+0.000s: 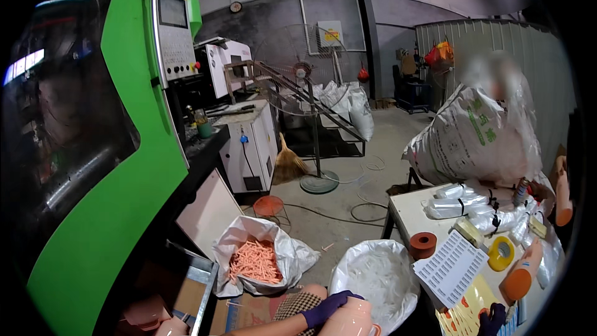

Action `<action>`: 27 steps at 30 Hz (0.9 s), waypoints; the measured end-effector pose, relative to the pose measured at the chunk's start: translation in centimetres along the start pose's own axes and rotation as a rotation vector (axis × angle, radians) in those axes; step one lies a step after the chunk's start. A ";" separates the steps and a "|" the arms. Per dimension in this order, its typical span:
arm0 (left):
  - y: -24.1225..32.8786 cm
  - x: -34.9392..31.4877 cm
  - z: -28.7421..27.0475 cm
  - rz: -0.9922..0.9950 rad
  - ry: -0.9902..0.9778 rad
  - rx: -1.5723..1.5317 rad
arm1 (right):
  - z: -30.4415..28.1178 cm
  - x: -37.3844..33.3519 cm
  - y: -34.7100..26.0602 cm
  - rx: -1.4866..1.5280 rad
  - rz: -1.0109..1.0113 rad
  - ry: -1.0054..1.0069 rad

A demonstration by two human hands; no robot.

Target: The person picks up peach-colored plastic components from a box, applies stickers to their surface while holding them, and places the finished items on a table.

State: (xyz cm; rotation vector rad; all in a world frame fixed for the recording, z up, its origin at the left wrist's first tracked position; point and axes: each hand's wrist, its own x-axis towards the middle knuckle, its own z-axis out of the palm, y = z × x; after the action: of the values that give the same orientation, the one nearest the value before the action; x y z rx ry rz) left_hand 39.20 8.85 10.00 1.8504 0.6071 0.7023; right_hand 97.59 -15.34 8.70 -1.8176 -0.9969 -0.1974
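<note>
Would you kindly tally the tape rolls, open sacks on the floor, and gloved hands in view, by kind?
Tape rolls: 2, one red-brown, one yellow
Open sacks on the floor: 2, orange pieces, clear pieces
Purple-gloved hands: 2, left hand, right hand
Total: 6

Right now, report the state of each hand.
Left hand: purple-gloved, closed on the pink plastic piece.
Right hand: purple-gloved, at the table edge; grip cannot be told.

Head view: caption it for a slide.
Gloved left hand holds a pink moulding beside a green machine and sacks.
</note>
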 end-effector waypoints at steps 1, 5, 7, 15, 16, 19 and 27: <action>0.5 0.2 0.1 -0.194 -0.026 -0.229 | -0.2 0.4 0.5 -0.229 0.020 -0.165; 2.4 0.4 0.7 -0.249 -0.020 -0.293 | -0.1 1.5 2.0 -0.293 0.087 0.056; 2.4 0.3 0.9 -0.237 -0.012 -0.277 | -0.1 1.5 2.7 -0.202 0.134 0.067; -0.2 0.4 0.9 -0.473 -0.021 -0.380 | -0.6 -1.1 2.0 0.189 0.355 0.111; 0.1 0.5 1.2 -0.533 -0.030 -0.577 | -0.6 -1.3 1.4 0.264 0.331 0.063; 1.7 0.2 1.0 -0.358 0.005 -0.436 | -1.6 -2.5 -1.1 0.376 0.217 -0.044; 4.4 0.0 1.5 -0.127 0.060 -0.300 | -7.4 1.3 -5.4 0.649 0.854 -0.411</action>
State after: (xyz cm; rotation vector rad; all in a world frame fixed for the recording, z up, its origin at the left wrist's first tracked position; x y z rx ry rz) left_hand 40.66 6.31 13.66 1.5052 0.6161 0.7240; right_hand 96.79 -19.96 16.62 -1.5250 -0.3827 0.9440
